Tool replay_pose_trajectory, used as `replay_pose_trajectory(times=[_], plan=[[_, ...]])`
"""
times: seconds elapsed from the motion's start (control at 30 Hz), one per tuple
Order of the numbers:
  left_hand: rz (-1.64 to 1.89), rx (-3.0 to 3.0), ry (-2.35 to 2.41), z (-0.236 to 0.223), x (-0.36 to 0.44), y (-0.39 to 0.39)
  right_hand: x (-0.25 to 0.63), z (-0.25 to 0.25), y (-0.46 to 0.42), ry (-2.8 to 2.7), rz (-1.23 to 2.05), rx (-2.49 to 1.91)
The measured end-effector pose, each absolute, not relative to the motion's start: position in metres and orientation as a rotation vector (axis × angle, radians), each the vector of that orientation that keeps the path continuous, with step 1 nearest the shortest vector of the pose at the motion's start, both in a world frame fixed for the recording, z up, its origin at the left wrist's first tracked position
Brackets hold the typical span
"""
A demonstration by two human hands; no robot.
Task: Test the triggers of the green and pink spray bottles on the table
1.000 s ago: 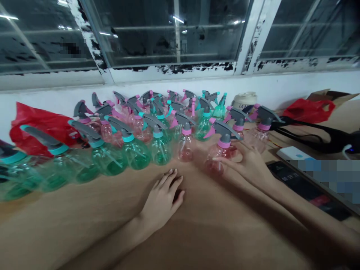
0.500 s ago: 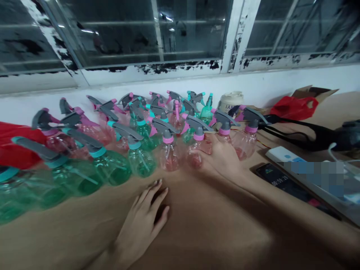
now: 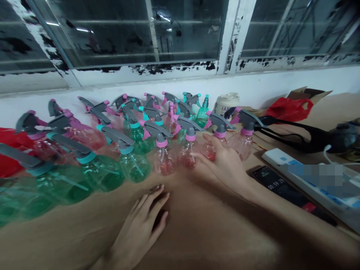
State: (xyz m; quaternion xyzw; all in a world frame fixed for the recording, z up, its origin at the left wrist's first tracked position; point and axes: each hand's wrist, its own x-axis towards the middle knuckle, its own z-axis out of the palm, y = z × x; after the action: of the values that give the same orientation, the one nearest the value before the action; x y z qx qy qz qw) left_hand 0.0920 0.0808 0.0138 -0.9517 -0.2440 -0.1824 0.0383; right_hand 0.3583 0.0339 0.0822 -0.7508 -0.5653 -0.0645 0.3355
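My right hand [image 3: 225,163] is at the right end of the front row, with thumb and index finger apart. Its thumb tip lies at the side of a pink spray bottle [image 3: 189,152]; whether they touch I cannot tell. Behind the hand, partly hidden by it, stands another pink spray bottle [image 3: 220,132]. My left hand [image 3: 140,221] lies palm down on the table [image 3: 208,225], fingers stretched and holding nothing. Close ahead of it stand a third pink-collared spray bottle [image 3: 164,159] and a green spray bottle [image 3: 135,165].
Several more green and pink spray bottles with grey trigger heads crowd toward the wall. At right are a phone [image 3: 289,191], a white power strip [image 3: 277,155], a black strap [image 3: 303,135] and a red bag [image 3: 289,109]. A lidded cup [image 3: 227,102] stands behind the bottles.
My right hand has moved the pink spray bottle left, beside its neighbour in the front row, and has loosened from it. My left hand stays flat. The view has swung right.
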Motion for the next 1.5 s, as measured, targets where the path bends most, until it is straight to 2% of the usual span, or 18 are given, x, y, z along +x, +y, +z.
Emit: replay_pose_trajectory(times=[0.13, 0.3, 0.63, 0.83, 1.1, 1.33, 1.5], plan=[[-0.581, -2.963, -0.681, 0.017, 0.103, 0.076, 0.379, 0.086, 0.010, -1.428, -0.275, -1.895], [-0.596, -3.093, -0.556, 0.022, 0.123, 0.063, 0.405, 0.089, 0.001, -1.249, -0.438, -2.040], [-0.663, -3.156, -0.377, 0.031, 0.131, 0.041, 0.405, 0.086, 0.033, -1.344, -0.403, -2.250], [-0.710, -3.258, -0.480, 0.035, 0.138, 0.033, 0.399, 0.089, 0.029, -1.388, -0.391, -2.275], [-0.936, -3.364, -0.892, 0.042, 0.151, 0.041, 0.379, 0.082, -0.032, -1.500, -0.391, -2.218], [-0.687, -3.432, -0.919, 0.044, 0.140, 0.039, 0.332, 0.085, -0.064, -1.700, -0.217, -1.967], [-0.798, -3.524, -0.912, 0.045, 0.124, 0.031, 0.300, 0.088, -0.064, -1.789, -0.177, -1.861]])
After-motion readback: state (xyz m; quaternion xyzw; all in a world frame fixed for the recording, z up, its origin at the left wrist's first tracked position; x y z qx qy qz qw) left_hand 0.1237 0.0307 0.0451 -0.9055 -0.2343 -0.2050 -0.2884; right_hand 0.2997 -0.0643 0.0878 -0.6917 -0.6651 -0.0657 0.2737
